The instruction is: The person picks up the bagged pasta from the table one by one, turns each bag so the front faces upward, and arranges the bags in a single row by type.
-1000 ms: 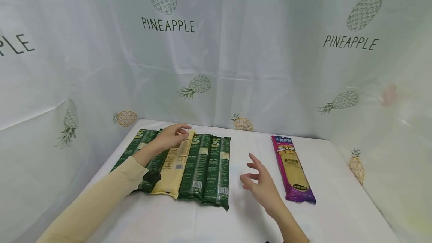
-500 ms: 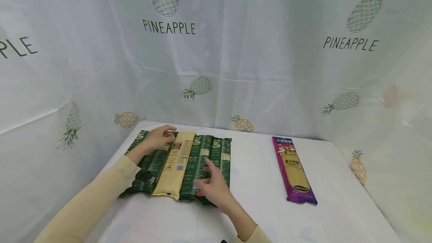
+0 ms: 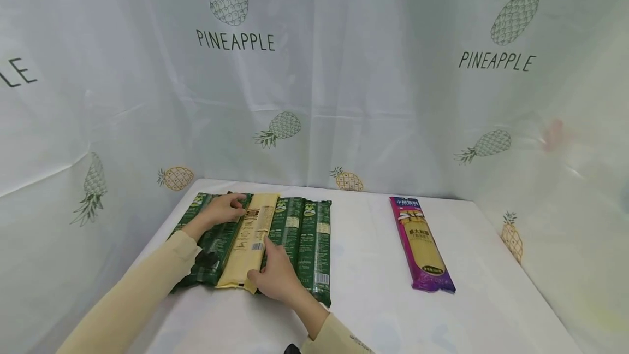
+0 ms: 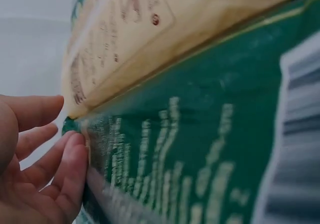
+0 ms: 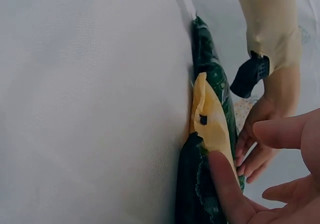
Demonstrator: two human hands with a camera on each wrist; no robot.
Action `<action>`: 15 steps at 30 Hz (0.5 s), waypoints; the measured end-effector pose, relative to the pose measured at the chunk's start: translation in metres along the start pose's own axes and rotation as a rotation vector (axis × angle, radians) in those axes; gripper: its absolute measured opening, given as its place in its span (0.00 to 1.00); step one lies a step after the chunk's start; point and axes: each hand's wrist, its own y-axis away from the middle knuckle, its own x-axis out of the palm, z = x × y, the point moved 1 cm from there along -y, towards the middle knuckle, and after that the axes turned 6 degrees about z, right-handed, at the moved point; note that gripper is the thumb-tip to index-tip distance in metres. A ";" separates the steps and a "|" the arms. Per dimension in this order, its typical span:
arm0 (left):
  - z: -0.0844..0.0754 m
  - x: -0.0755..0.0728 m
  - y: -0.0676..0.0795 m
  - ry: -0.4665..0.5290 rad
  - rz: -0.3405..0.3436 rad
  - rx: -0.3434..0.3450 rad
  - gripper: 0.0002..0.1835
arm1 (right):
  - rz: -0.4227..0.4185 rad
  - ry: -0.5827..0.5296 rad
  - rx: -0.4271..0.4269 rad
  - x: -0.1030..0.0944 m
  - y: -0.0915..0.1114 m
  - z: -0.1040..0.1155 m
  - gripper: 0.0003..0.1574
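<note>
A cream-yellow noodle packet (image 3: 247, 258) lies among several green spaghetti packets (image 3: 315, 253) in a row on the white table. My left hand (image 3: 222, 210) is over the far part of the green packets left of the yellow one; in the left wrist view its loosely bent fingers (image 4: 72, 156) are at a green packet's far end. My right hand (image 3: 279, 276) is at the near part of the yellow packet, with thumb and forefinger spread apart. In the right wrist view, one fingertip (image 5: 218, 161) appears against the packets where yellow and green meet. Neither hand visibly grips a packet.
A purple and yellow noodle packet (image 3: 425, 247) lies apart on the right side of the table (image 3: 366, 255). A pineapple-printed curtain (image 3: 373, 86) surrounds the back and sides.
My right hand has come leftward from the table between the row and the purple packet to the yellow packet. My left hand has shifted left, off the yellow packet. The packets barely differ.
</note>
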 end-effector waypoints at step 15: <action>-0.007 0.010 -0.015 -0.225 0.054 -0.032 0.37 | -0.035 0.201 0.189 0.014 -0.021 0.012 0.58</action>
